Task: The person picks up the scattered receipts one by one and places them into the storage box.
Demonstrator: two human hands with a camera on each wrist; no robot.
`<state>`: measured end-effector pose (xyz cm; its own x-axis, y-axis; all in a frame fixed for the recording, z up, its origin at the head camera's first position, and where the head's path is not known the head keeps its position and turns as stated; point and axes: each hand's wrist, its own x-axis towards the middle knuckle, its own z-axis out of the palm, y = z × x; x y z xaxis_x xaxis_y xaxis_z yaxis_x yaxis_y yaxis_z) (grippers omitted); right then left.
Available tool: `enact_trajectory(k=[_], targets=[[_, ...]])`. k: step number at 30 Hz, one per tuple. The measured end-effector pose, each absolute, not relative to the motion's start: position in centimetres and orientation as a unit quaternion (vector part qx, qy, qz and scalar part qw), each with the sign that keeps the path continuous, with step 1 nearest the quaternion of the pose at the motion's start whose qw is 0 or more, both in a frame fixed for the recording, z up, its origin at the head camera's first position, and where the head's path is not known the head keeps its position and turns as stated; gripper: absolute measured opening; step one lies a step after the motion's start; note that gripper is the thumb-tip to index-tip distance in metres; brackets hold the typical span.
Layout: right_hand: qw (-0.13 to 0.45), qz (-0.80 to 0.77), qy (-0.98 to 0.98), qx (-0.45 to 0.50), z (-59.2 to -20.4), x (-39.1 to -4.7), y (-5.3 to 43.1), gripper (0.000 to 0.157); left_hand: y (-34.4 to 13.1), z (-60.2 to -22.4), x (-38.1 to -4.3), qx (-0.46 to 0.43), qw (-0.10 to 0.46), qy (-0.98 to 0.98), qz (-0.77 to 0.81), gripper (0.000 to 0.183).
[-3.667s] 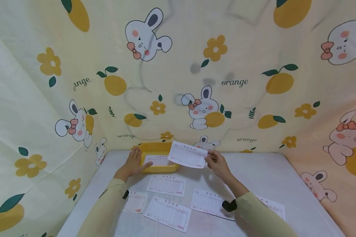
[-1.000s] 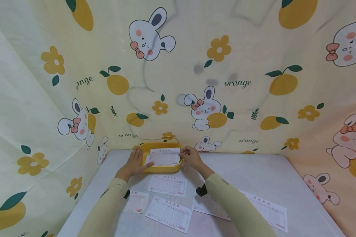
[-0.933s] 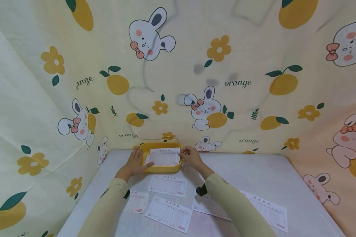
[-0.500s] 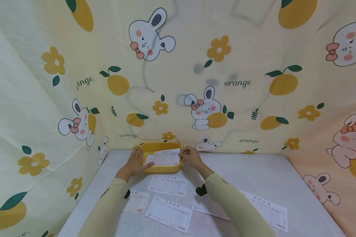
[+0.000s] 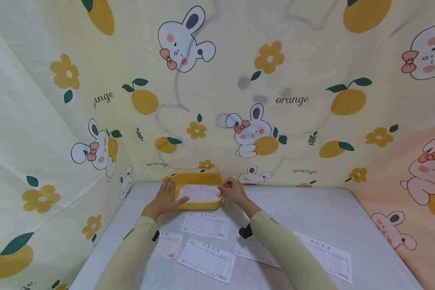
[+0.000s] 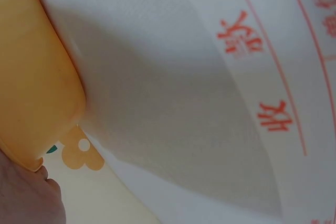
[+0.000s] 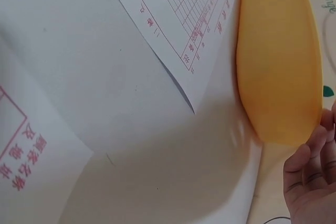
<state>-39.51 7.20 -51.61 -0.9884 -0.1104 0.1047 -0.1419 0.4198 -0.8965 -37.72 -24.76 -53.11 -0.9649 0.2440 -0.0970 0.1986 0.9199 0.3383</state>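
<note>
A yellow tray (image 5: 197,206) stands at the back of the table, with white printed receipt slips lying in it. My left hand (image 5: 163,200) rests on its left end, fingers straight along the side and thumb reaching over the front rim. At the right end, my right hand (image 5: 235,192) has its fingertips together at the right edge of the top receipt slip (image 5: 199,194), pinching it by the rim. The right wrist view shows curled fingers (image 7: 299,169) by the tray's corner; the slip inside is hidden there.
In front of the tray lie several more receipt slips: one close by (image 5: 205,225), a tilted one (image 5: 207,260), a smaller one by the left sleeve (image 5: 166,245), and others partly under or beyond the right sleeve (image 5: 326,257). A patterned cloth (image 5: 210,88) hangs behind.
My right hand has carried a receipt slip left into the tray. The slip has gone from raised and tilted to lying nearly flat. The left hand has stayed on the tray.
</note>
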Motion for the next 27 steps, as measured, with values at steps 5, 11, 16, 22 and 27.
enact_trajectory(k=[5,11,16,22,27], targets=[[0.016,0.535,-0.842,0.075,-51.7,-39.5,7.3,0.016,-24.6,-52.9,-37.8,0.114,0.071,0.978,0.162,0.129],[0.023,0.53,-0.843,0.083,-52.0,-39.2,7.3,0.013,-24.2,-52.1,-37.0,0.111,0.067,0.976,0.177,0.131],[0.032,0.538,-0.837,0.096,-52.3,-38.8,7.6,0.01,-24.1,-52.1,-36.9,0.104,0.07,0.978,0.165,0.126],[0.037,0.545,-0.83,0.111,-52.2,-38.1,8.2,0.008,-24.3,-52.5,-37.4,0.101,0.072,0.979,0.164,0.124],[0.052,0.535,-0.832,0.137,-52.4,-37.5,9.1,0.01,-24.6,-52.7,-37.4,0.107,0.07,0.978,0.166,0.13]])
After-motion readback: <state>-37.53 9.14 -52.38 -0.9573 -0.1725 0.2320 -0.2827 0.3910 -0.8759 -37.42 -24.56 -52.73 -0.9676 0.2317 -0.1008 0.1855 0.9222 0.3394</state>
